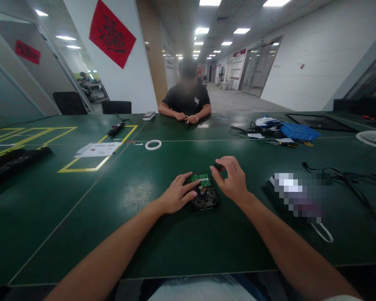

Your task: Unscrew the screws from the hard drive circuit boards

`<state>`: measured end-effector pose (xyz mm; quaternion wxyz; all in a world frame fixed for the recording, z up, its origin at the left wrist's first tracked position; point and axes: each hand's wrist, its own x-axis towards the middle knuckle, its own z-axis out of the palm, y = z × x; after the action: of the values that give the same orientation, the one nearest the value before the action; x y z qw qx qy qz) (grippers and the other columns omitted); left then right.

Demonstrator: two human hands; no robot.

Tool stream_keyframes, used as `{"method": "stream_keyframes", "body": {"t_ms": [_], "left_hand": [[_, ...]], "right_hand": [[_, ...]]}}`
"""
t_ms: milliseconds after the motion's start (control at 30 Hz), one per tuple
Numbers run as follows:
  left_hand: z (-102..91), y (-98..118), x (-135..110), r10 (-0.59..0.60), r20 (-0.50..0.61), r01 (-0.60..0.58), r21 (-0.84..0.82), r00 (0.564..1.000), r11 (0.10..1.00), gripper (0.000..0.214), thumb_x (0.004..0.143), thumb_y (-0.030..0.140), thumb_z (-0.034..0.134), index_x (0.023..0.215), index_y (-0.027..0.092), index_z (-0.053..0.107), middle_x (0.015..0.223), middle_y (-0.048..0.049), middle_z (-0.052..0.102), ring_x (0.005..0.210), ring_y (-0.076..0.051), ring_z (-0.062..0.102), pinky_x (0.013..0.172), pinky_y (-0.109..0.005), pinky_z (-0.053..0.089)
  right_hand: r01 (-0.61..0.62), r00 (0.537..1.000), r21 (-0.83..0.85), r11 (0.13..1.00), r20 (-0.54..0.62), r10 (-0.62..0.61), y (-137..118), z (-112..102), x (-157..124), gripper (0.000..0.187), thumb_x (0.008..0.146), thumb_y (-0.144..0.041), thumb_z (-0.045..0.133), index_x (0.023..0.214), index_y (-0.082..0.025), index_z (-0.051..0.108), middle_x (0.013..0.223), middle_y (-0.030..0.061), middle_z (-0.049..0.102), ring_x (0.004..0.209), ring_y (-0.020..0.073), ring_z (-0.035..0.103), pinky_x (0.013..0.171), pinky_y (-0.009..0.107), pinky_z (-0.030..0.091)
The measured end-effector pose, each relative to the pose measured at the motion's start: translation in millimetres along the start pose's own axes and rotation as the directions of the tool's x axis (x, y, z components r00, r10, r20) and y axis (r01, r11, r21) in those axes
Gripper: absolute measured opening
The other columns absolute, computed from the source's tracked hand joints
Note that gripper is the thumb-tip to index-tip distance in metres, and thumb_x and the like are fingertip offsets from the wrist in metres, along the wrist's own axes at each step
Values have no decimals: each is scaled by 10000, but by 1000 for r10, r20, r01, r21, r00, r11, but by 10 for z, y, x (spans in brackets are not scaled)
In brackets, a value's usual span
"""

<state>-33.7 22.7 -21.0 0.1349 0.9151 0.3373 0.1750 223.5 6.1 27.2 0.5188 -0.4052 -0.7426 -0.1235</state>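
Note:
A hard drive with a green circuit board along its far end lies on the table in front of me. My left hand rests across the drive's left side, fingers spread and thumb stretched out on its surface. Just beyond the drive's right far corner, my right hand is raised, pinching a small black object with a bit of red between thumb and fingers. Its kind is too small and too covered to tell.
A blurred-out item with a white strap and black cables lie right. Farther off are a blue basket, a white ring and a paper sheet. Another person sits opposite, hands on the table.

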Motion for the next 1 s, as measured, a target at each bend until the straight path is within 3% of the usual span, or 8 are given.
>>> {"method": "stream_keyframes", "body": {"t_ms": [133, 267, 367, 500, 600, 733, 1000], "left_hand": [[14, -15, -2, 5, -14, -5, -12, 1000, 1000, 540, 1050, 553, 378, 1550, 352, 420, 1637, -84, 271, 1467, -347, 307, 1195, -577, 308], [29, -32, -5, 11, -11, -12, -18, 1000, 1000, 542, 1050, 544, 388, 1556, 350, 407, 1644, -82, 263, 1469, -351, 305, 1189, -584, 315], [32, -30, -2, 14, -12, -14, -18, 1000, 1000, 539, 1052, 538, 386, 1557, 350, 406, 1645, -82, 263, 1474, -350, 301, 1189, -584, 317], [26, -16, 0, 22, -23, -22, -15, 999, 1000, 536, 1052, 533, 391, 1555, 347, 410, 1644, -77, 273, 1468, -344, 317, 1196, -574, 313], [25, -12, -3, 18, -12, -18, -5, 1000, 1000, 537, 1055, 530, 382, 1559, 344, 403, 1645, -81, 269, 1465, -341, 322, 1196, -575, 312], [32, -19, -5, 13, -20, -13, -4, 1000, 1000, 534, 1053, 532, 387, 1555, 350, 410, 1643, -79, 271, 1472, -348, 309, 1189, -576, 323], [38, -37, -3, 1, -14, -1, -2, 1000, 1000, 538, 1051, 541, 384, 1553, 349, 413, 1643, -81, 264, 1468, -344, 313, 1194, -570, 317]], "right_hand": [[-51, 998, 60, 997, 40, 48, -24, 2, -5, 317, 939, -213, 613, 1244, -246, 535, 1175, 95, 655, 918, 203, 689, 808, 374, 611], [-145, 989, 71, 987, -7, 146, -31, 20, -18, 311, 914, -300, 695, 1185, -248, 551, 1083, 69, 661, 822, 187, 689, 750, 360, 620], [-134, 991, 79, 988, 9, 134, -31, 34, -24, 311, 923, -315, 682, 1200, -251, 555, 1091, 83, 643, 897, 212, 694, 780, 386, 622], [-136, 990, 176, 975, -4, 139, -36, 63, -27, 302, 953, -268, 624, 1232, -249, 510, 1250, 114, 637, 1038, 223, 701, 851, 402, 617], [-175, 984, 197, 965, -7, 180, -37, 62, -36, 310, 931, -305, 675, 1196, -250, 525, 1189, 90, 677, 962, 212, 723, 829, 387, 623], [-117, 993, 90, 989, 19, 115, -27, 26, -33, 291, 944, -285, 649, 1226, -258, 579, 1091, 74, 691, 915, 216, 711, 848, 404, 611], [-82, 996, 104, 991, -37, 86, -5, 39, -8, 259, 950, -284, 633, 1185, -255, 527, 1245, 96, 666, 1081, 231, 692, 874, 409, 611]]}}
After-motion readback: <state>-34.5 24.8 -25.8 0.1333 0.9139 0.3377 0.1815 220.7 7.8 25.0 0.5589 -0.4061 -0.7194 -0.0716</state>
